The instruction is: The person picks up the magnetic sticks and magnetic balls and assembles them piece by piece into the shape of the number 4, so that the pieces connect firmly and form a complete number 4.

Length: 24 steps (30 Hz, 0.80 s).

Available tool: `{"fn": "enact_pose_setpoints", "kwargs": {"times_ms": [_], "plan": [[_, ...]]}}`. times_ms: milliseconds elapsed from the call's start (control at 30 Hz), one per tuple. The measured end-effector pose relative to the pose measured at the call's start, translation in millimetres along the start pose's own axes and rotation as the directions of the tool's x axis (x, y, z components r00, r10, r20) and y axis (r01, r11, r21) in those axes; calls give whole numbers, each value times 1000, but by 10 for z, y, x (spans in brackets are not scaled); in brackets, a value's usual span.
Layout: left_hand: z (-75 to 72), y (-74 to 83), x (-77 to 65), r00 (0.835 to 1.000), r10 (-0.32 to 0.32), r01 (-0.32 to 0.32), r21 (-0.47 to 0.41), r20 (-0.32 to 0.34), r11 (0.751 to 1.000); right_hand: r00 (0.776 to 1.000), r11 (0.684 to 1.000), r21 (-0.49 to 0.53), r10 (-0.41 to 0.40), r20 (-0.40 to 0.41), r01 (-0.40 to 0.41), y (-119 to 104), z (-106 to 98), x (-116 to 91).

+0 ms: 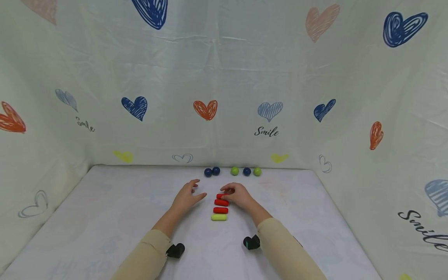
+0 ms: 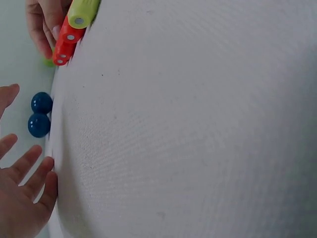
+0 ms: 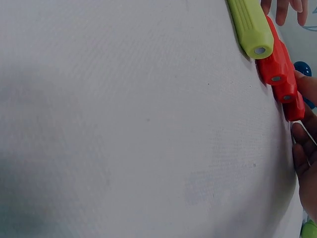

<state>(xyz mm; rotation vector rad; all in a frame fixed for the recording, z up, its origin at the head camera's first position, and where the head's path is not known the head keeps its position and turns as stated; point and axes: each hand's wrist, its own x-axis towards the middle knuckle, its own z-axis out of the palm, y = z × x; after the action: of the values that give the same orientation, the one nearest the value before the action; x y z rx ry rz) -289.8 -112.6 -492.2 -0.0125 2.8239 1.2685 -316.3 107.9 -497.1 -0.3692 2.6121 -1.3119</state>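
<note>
My right hand pinches the farthest red magnetic rod between thumb and fingers, low at the table. Two more red rods and a yellow-green rod lie in a column nearer to me, roughly parallel. Silvery discs show at the ends of the yellow-green rod and the red ones in the right wrist view. To the left of the rods, my left hand hovers with fingers spread and holds nothing. Two dark blue balls appear beyond its fingers in the left wrist view.
Along the table's back edge sit the pair of blue balls, a green ball, another blue ball and another green ball. A white curtain printed with hearts hangs behind and beside the white table.
</note>
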Motion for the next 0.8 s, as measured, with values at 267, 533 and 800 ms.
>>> {"fn": "enact_pose_setpoints", "kwargs": {"times_ms": [267,533,800], "plan": [[-1,10,5,1000,0,0,14,2,1000,1000,1000,-21,5,14,-5,15,7,18],[-8,34,4,1000,1,-1,23,7,1000,1000,997,-72,12,23,-10,22,10,44],[-26,45,21,1000,3,-3,23,16,1000,999,999,-42,25,33,-24,-2,-5,46]]}}
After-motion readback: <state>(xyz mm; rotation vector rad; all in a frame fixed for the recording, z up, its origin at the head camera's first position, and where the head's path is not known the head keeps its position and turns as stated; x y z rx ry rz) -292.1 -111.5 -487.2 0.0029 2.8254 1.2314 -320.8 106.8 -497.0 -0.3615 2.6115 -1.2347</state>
